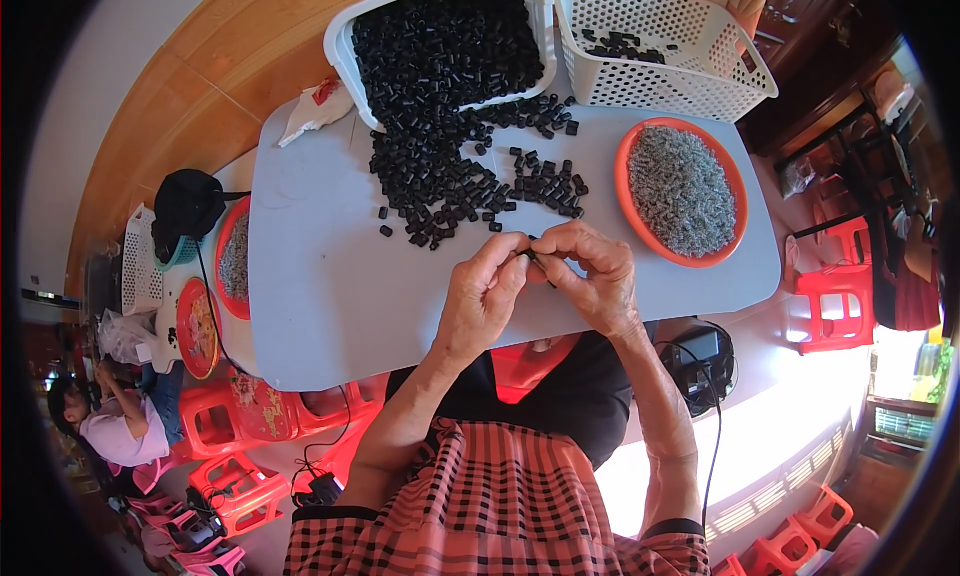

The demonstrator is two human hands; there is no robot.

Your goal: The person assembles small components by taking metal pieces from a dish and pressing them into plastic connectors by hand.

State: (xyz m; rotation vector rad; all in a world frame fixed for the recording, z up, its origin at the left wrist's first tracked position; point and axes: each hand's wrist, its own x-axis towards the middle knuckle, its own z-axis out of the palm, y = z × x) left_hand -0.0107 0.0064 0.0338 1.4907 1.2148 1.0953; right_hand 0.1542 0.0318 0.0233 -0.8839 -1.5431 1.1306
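Above the near edge of the grey table (330, 296), my two hands meet at the fingertips around a small black plastic piece (531, 253). My left hand (483, 294) pinches it from one side, and my right hand (597, 276) grips it from the other, fingers bent. Much of the piece is hidden by the fingers. Beyond my hands, loose black plastic pieces (440, 181) spill from a tipped white tub (343, 51) full of them. An orange bowl (629, 208) of small silvery springs (685, 191) stands to the right of my right hand.
A white perforated basket (690, 86) with some black pieces stands at the far right. Crumpled white paper (315, 114) lies at the far left corner. Red stools (838, 306) stand around on the floor. Another person (125, 426) sits at the left, by a second table.
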